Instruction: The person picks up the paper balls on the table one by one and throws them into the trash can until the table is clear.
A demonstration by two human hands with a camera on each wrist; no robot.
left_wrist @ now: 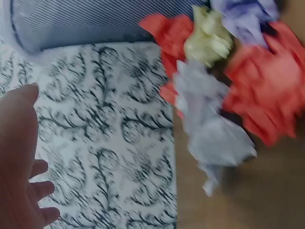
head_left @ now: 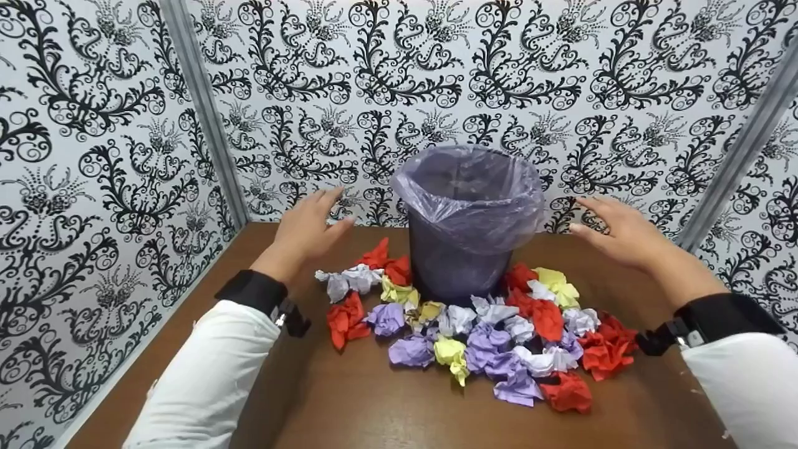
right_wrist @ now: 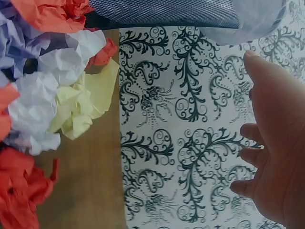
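A dark mesh waste bin [head_left: 458, 265] stands upright at the back of the table, with a translucent purple bag [head_left: 480, 215] lining it and folded over its rim. To the left of the bin my left hand [head_left: 310, 227] hovers with relaxed fingers, holding nothing. My right hand [head_left: 623, 234] is raised on the other side, fingers loosely extended and also without anything in them. Crumpled paper balls in red [head_left: 608, 348], purple [head_left: 489, 346], yellow [head_left: 452, 358] and white [head_left: 455, 320] lie heaped around the front of the bin. A white crumpled paper [left_wrist: 214, 138] shows large in the left wrist view.
Behind the bin rises a wall [head_left: 399, 118] with black floral patterning, and another patterned panel [head_left: 118, 206] borders the left side. Brown wooden table surface [head_left: 349, 405] shows in front of the paper. Both wrists wear black bands [head_left: 252, 292].
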